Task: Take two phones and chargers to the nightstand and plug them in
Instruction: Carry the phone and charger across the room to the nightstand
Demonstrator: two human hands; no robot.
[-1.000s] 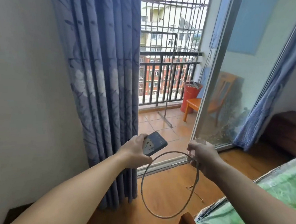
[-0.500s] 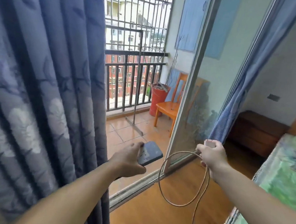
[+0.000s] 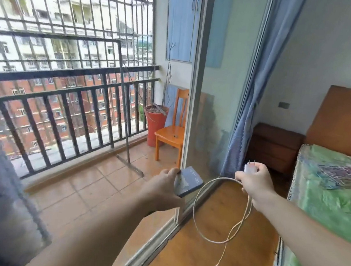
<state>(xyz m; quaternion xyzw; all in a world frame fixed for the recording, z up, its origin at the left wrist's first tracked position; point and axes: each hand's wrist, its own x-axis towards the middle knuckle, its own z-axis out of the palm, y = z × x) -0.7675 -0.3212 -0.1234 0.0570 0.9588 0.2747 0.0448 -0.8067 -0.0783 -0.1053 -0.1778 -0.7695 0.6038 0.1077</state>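
carrying stage — left hand (image 3: 160, 192) closed on a phone (image 3: 188, 184), right hand (image 3: 254, 183) fisted round the charger (image 3: 249, 168) with cable (image 3: 209, 213) dangling; nightstand (image 3: 275, 146) ahead beside the bed (image 3: 332, 190) — next: walk over, find the socket.

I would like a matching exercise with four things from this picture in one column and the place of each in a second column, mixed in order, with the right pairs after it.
Things:
1. phone
2. charger plug
3. orange chair
4. nightstand

Places:
A. on the balcony, beside the red pot
B. in the left hand
C. against the wall, between the curtain and the bed
D. in the right hand, with the cable hanging in a loop below it

Pairs: 1-B, 2-D, 3-A, 4-C
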